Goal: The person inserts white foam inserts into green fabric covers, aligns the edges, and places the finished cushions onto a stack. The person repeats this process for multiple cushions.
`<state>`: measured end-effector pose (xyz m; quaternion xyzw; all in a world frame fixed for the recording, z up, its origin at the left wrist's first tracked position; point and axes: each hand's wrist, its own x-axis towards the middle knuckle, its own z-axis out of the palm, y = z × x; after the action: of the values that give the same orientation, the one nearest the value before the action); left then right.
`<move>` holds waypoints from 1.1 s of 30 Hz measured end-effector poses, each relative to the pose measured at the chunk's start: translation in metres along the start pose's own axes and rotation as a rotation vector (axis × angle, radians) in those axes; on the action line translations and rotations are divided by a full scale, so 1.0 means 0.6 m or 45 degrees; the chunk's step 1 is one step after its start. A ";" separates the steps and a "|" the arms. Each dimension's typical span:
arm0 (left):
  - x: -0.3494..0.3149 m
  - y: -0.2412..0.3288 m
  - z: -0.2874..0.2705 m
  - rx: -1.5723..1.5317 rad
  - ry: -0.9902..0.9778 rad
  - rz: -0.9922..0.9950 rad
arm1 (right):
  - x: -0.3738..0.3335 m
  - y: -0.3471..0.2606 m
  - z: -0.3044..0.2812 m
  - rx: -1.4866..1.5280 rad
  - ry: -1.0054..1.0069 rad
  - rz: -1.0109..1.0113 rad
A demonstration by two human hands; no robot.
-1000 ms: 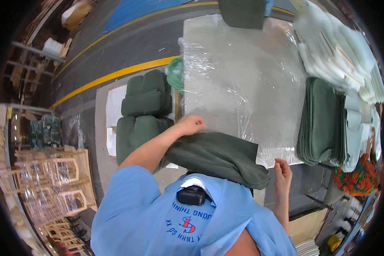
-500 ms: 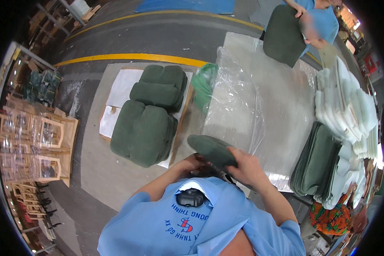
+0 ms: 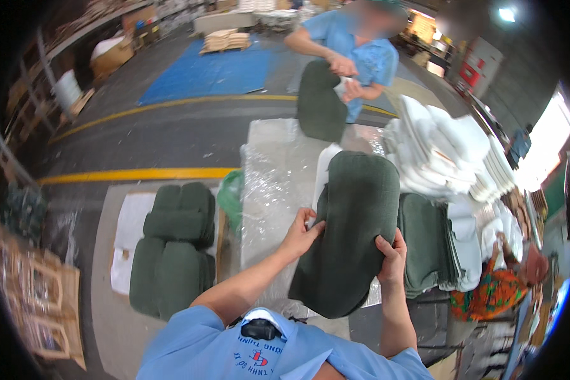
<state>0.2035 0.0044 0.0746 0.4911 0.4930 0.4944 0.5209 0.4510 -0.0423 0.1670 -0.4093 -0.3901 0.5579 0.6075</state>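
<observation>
Head view: left hand (image 3: 303, 237) and right hand (image 3: 391, 256) grip opposite sides of a green cover (image 3: 362, 215) above the tabletop (image 3: 269, 174), toward its near edge; white padding (image 3: 323, 172) could bunch if the left hold slackens.

Beyond the surface (image 3: 266, 166) stands a person in a blue shirt (image 3: 368, 58); a blue mat (image 3: 193, 79) covers part of the grey floor (image 3: 171, 132), with a stack of pale pieces (image 3: 225, 42) on it; two yellow lines (image 3: 139, 175) cross the floor; a crumpled green plastic bag (image 3: 232, 197) sits just beside the surface's left edge; pale wooden frames (image 3: 44, 309) stand at lower left; a brown box (image 3: 112, 61) is at upper left; a patterned orange cloth (image 3: 493, 294) hangs at right; a ceiling lamp (image 3: 507, 14) glows above.
</observation>
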 end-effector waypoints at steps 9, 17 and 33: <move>0.154 -0.013 0.031 0.495 -0.795 -0.161 | -0.141 0.101 0.099 0.439 0.567 0.235; 0.060 -0.132 0.003 0.787 -1.951 -0.719 | -0.345 0.135 0.228 0.729 0.652 0.823; 0.009 -0.162 0.102 1.156 -1.981 -0.934 | -0.465 0.229 -0.072 -0.338 0.964 0.804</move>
<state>0.2679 0.0054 -0.0205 0.6506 0.2771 -0.3985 0.5840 0.4215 -0.3175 0.0181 -0.7544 -0.0675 0.4724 0.4508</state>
